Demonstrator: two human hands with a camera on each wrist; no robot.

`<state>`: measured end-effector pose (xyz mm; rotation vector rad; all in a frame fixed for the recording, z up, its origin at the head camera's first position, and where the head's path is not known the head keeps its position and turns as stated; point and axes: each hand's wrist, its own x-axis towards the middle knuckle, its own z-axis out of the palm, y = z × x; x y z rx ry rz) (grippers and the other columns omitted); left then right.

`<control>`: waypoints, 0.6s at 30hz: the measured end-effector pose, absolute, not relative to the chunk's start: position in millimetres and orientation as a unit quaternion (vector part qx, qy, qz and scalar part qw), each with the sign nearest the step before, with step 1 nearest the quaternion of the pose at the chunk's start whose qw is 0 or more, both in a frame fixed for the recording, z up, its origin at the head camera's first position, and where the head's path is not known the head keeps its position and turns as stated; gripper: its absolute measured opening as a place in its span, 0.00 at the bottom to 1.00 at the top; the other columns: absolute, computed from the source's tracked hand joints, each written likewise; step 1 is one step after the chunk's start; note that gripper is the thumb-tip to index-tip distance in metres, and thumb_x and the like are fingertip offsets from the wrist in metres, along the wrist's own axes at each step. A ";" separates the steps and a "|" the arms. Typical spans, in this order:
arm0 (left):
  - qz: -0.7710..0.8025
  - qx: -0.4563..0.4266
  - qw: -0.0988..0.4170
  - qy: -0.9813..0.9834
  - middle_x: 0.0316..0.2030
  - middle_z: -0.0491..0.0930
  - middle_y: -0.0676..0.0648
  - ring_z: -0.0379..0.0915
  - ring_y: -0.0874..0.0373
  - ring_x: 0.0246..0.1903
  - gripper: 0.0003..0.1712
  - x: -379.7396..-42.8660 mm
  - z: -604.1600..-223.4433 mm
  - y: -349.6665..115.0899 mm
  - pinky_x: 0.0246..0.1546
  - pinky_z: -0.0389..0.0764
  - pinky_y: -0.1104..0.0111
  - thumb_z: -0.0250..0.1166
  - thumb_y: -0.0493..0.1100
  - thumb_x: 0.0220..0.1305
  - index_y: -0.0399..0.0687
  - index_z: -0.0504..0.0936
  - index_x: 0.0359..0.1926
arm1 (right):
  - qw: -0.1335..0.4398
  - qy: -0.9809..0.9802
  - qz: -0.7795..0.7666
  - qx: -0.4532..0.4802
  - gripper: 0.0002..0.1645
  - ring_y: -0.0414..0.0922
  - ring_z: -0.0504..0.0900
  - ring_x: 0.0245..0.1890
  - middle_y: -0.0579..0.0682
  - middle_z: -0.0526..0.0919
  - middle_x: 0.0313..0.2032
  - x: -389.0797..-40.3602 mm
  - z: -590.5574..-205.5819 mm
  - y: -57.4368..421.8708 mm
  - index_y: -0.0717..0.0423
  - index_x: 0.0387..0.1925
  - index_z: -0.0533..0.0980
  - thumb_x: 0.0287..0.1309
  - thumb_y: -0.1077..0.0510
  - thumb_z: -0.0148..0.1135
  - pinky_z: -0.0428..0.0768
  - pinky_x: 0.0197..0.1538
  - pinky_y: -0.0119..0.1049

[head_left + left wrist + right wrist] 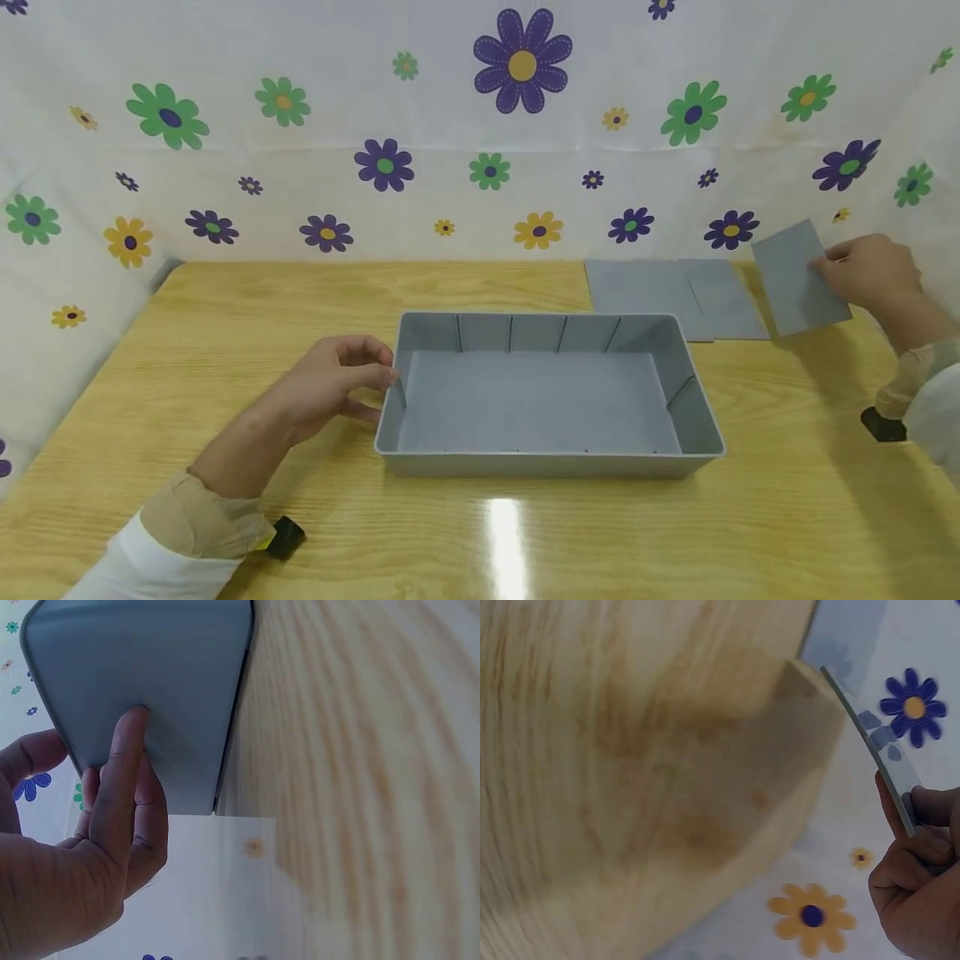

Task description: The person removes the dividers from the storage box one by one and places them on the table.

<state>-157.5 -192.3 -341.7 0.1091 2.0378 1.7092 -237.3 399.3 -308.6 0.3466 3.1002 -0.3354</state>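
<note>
A shallow grey plastic box (pixel 547 465) with slotted inner walls sits on the wooden table. My left hand (pixel 337 387) holds its left end wall; in the left wrist view the thumb is at the rim and the fingers (pixel 126 742) lie against the outer face. At the far right, my right hand (pixel 873 271) pinches a thin grey divider panel (pixel 795 283) by its right edge, tilted above the table. Edge-on in the right wrist view, the panel (pixel 870 754) runs between thumb and fingers. More flat grey panels (pixel 637 287) lie behind the box.
The wooden table (pixel 225 333) runs back to a white cloth (pixel 450 108) printed with flowers. Another loose grey panel (pixel 731 304) lies beside the first, partly overlapping it. Black wrist devices (pixel 285 537) hang under both forearms.
</note>
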 end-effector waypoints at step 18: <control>0.614 0.043 0.234 0.752 0.41 0.69 0.39 0.72 0.47 0.40 0.16 -155.9 -342.1 -191.8 0.34 0.81 0.51 0.62 0.40 0.58 0.35 0.68 0.42 | 0.044 0.983 -0.125 0.130 0.43 0.60 0.74 0.34 0.72 0.75 0.38 -241.0 -344.8 414.3 0.78 0.47 0.68 0.64 0.36 0.39 0.76 0.37 0.55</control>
